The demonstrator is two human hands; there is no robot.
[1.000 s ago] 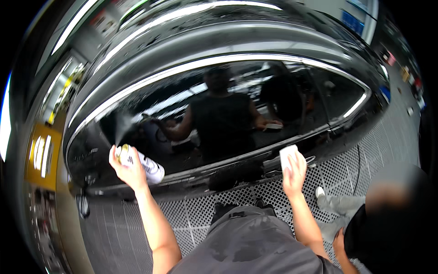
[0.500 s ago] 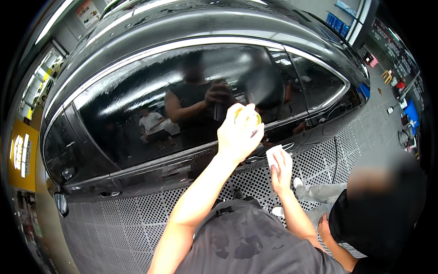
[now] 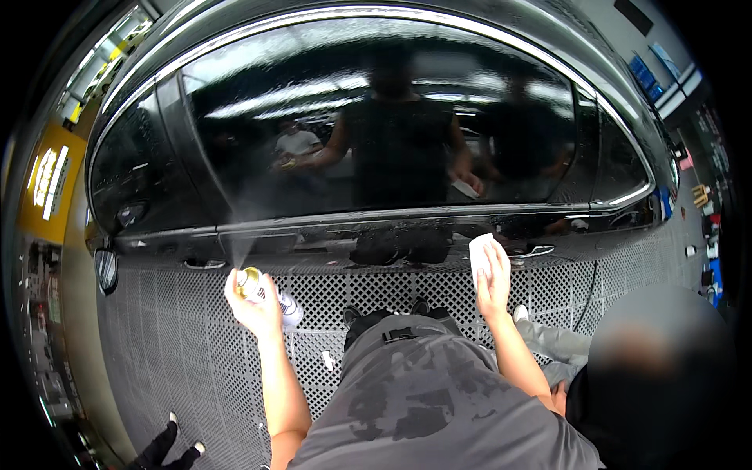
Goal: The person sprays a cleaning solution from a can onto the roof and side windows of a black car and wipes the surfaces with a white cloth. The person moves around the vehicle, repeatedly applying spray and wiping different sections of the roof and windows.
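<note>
My left hand is wrapped round a white spray can with a gold top, held low beside the car door. A fine mist rises from the can's top toward the lower corner of the dark side window. My right hand grips a folded white cloth near a door handle, apart from the window. The glossy black car stretches across the view, with reflections and a streaky film on its glass.
At the lower right, close by my right arm, stands a person in black. Grey perforated floor tiles lie underfoot. A side mirror juts out at the car's left end. Another person's legs show at lower left.
My left hand has moved down and left with the spray can, from in front of the window to beside the door. Mist now shows. My right hand keeps the cloth.
</note>
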